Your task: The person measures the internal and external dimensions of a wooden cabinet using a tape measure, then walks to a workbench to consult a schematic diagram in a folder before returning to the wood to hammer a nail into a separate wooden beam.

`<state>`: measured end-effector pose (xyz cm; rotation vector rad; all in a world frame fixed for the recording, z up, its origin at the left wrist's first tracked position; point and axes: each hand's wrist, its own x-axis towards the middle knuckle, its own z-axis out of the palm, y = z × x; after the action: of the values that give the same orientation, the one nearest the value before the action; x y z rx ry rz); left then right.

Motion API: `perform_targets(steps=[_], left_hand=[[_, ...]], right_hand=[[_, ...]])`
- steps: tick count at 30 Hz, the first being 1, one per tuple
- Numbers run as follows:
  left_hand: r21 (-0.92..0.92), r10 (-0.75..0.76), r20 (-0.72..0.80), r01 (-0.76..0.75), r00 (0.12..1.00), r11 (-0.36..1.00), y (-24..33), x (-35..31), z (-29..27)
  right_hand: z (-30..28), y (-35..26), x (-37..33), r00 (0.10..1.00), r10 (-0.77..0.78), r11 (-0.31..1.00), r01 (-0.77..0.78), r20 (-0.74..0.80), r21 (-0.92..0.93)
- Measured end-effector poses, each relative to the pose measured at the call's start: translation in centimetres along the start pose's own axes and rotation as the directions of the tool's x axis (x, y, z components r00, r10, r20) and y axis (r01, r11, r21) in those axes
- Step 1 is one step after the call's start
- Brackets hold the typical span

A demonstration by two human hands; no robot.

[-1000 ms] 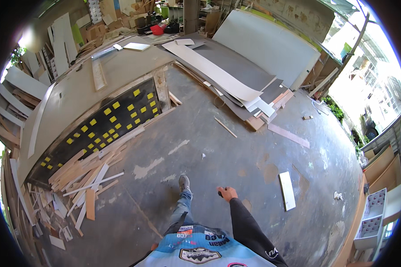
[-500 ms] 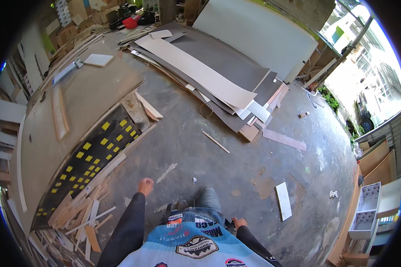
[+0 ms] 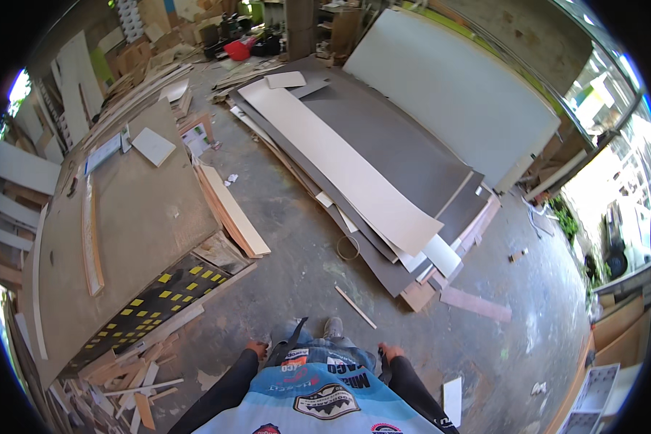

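1. We see our left hand (image 3: 255,349) low beside our left hip, empty; the fingers look loosely curled, but how far apart they are we cannot tell.
2. Our right hand (image 3: 390,352) hangs by the right hip, holding nothing, its fingers hidden from us.
3. A thin wooden stick (image 3: 354,306) lies on the concrete floor (image 3: 296,267) just ahead of our shoe (image 3: 333,327), nearest our right hand.
4. Beyond it a small ring (image 3: 348,247) rests at the near edge of the stacked sheets (image 3: 383,166).
5. Along the left floor edge, a large board (image 3: 134,217) lies flat, a black panel with yellow squares (image 3: 155,304) at its near corner, offcuts (image 3: 123,376) beside it.
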<state>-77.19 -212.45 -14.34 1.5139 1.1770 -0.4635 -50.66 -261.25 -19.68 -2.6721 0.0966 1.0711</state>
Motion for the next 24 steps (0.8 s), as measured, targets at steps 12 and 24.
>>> perform_targets(steps=[12, 24], left_hand=[[0.272, 0.053, 0.083, -0.074, 0.995, 0.959, 10.8, 10.4, -4.2], [-0.263, 0.282, -0.216, -0.334, 0.935, 0.905, 50.4, 34.9, -21.7]], right_hand=[[-22.2, -37.0, 22.4, 0.962, -0.243, 0.957, 0.259, -0.125, 0.128], [-28.6, -56.0, 29.6, 0.993, -0.032, 0.972, 0.058, 0.116, -0.228]])
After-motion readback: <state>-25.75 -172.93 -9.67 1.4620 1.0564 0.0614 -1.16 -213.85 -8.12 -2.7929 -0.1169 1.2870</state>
